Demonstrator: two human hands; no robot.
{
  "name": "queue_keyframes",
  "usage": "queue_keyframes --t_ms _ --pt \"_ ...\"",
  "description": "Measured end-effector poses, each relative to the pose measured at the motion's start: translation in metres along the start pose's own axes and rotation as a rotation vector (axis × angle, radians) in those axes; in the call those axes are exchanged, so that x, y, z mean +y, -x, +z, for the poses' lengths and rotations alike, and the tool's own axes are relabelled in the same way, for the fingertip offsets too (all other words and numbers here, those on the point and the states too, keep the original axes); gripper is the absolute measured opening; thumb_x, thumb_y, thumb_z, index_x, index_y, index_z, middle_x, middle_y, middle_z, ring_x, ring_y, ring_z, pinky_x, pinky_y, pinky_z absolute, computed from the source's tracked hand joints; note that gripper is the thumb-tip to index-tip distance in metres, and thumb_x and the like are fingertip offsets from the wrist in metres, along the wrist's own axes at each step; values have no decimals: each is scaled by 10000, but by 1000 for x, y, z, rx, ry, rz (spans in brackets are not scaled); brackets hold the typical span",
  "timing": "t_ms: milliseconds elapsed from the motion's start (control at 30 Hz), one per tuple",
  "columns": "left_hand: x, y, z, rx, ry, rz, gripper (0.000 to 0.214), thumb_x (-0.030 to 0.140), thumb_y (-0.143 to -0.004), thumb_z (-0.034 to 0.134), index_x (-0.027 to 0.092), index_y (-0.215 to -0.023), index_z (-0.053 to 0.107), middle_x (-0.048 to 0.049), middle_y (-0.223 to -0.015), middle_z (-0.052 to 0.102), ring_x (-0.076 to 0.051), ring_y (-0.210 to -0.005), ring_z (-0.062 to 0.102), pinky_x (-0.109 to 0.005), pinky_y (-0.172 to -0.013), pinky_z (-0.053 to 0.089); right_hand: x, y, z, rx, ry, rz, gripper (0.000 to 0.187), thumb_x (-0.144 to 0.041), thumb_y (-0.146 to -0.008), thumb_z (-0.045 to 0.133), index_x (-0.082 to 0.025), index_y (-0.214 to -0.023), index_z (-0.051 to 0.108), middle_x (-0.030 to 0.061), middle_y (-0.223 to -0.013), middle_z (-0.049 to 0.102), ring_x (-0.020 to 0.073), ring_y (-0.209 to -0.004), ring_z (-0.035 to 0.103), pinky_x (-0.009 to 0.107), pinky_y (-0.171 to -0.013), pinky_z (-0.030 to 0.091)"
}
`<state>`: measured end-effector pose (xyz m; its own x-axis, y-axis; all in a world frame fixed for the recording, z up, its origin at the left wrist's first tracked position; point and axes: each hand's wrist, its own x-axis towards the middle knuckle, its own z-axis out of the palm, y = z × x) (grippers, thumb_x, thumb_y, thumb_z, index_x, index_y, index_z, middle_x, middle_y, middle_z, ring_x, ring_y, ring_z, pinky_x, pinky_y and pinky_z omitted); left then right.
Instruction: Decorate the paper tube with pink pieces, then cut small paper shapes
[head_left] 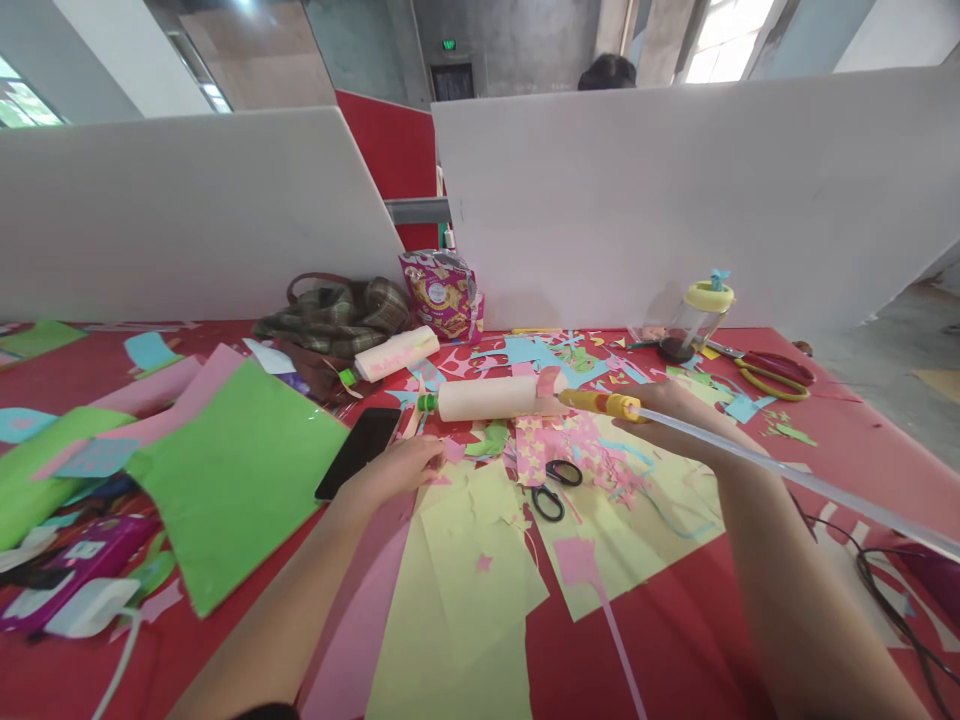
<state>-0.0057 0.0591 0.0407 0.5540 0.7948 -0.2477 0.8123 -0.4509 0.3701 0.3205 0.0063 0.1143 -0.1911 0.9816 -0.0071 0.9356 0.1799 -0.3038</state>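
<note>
Here, the right hand is closed around a clear rod with a yellow tip, which touches the cream paper roll lying mid-table. The left hand, fingers curled, rests on paper scraps beside a black phone; I cannot tell whether it pinches any.

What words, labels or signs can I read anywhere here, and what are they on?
Nothing here reads clearly.
Snack bag: printed lettering, too blurred to read.
Green sign above the far doorway: too small to read.
Yellow-tipped tube held in the right hand: no lettering shows.
</note>
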Motion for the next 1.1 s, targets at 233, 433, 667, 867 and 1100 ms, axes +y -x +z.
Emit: queue_keyframes --t_ms 233,433,667,867,1100 --pt "1 3 1 35 46 -9 95 191 -643 448 186 -563 397 8 -619 498 -134 -579 449 -211 -528 301 3 -8 13 46 -6 -22 121 -239 -711 413 -197 -632 496 -12 -537 499 102 -463 439 203 -421 279" --pt "-6 4 7 60 83 -19 78 205 -647 451 182 -578 422 17 -584 503 -128 -546 460 -201 -506 298 8 -8 14 22 25 -28 133 -253 -725 414 -206 -661 520 -11 -548 522 111 -473 451 211 -425 275" --pt "-4 11 8 119 87 -2 113 230 -698 416 185 -603 457 -8 -657 553 -154 -644 509 -223 -582 338 14 -7 16 -53 59 -57 159 -277 -700 488 -245 -823 584 2 -591 583 144 -518 503 229 -458 301" --pt "13 9 -5 259 69 48 155 242 -738 391 183 -646 501 -32 -738 560 -162 -714 505 -247 -661 366 18 -5 11 -42 41 24 135 -270 -664 519 -242 -782 577 3 -590 583 159 -521 507 233 -449 301" --pt "22 2 -18 454 336 -33 177 333 -701 495 175 -661 564 -37 -798 569 -168 -738 513 -290 -720 392 26 -3 5 333 -213 274 130 -279 -591 582 -222 -704 555 -11 -489 495 178 -498 473 255 -461 286"
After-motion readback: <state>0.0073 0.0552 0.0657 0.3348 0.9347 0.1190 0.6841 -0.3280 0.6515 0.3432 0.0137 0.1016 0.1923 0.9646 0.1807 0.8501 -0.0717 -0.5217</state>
